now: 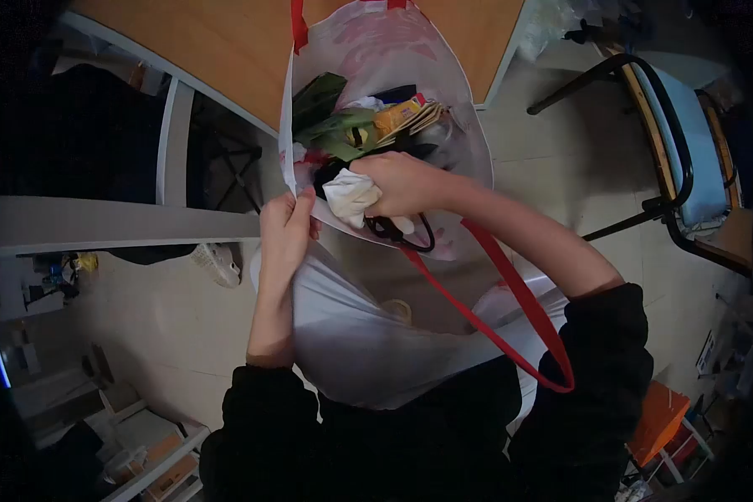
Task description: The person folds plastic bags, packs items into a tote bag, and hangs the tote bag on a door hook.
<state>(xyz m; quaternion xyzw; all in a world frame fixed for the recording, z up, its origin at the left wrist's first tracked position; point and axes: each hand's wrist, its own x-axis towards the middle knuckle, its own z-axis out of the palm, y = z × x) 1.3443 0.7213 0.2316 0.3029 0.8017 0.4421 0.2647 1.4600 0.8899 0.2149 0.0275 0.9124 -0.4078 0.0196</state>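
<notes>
A large white bag [376, 63] with red handles stands wide at its mouth in front of me. Its near rim is pinched between the thumb and fingers of my left hand [284, 230]. Over the mouth, my right hand [406, 184] is closed around a crumpled white tissue [350, 197]. A black cord loop [425, 236] hangs just below that hand. Inside the bag lie green leaf-like pieces [335, 130], a yellow-orange packet [396, 119] and several dark items. A red strap [510, 289] loops down toward my right sleeve.
Another white plastic bag [343, 339] spreads across my lap, a round pale item [397, 312] within it. A wooden tabletop [209, 38] is ahead, and a grey table bar [125, 224] runs along the left. On the right stands a chair [686, 125]; an orange box [657, 422] sits lower right.
</notes>
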